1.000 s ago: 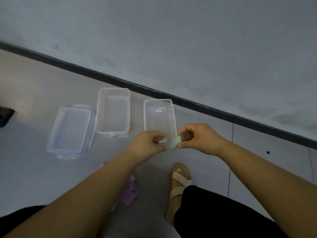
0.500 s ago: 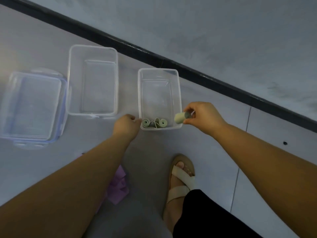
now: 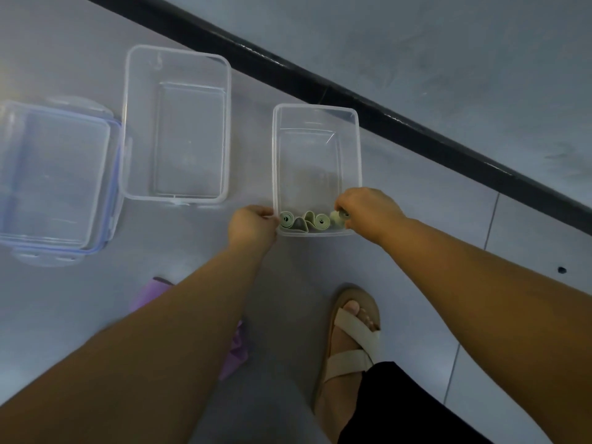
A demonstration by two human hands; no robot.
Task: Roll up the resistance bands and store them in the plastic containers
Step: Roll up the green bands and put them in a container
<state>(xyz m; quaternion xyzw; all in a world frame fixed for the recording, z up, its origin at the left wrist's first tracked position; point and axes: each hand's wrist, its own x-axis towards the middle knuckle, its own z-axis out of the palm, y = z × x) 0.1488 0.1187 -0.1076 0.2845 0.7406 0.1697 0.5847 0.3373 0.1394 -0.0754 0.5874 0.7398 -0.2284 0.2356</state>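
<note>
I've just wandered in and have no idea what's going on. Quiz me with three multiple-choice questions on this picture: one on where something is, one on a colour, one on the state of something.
1. Where does the right hand hold the pale rolled band?
A) inside the narrow tub
B) in a bag
C) on a shelf

2. What colour is the loose band that is not in any tub?
A) red
B) purple
C) black

3. What state is the wide tub in?
A) closed with a lid
B) full of bands
C) open and empty

Answers: 1 A, the hand reaches inside it, beside the other rolls. 2 B, it is plainly purple against the grey ground. 3 C, its bare bottom shows through the open top.
</note>
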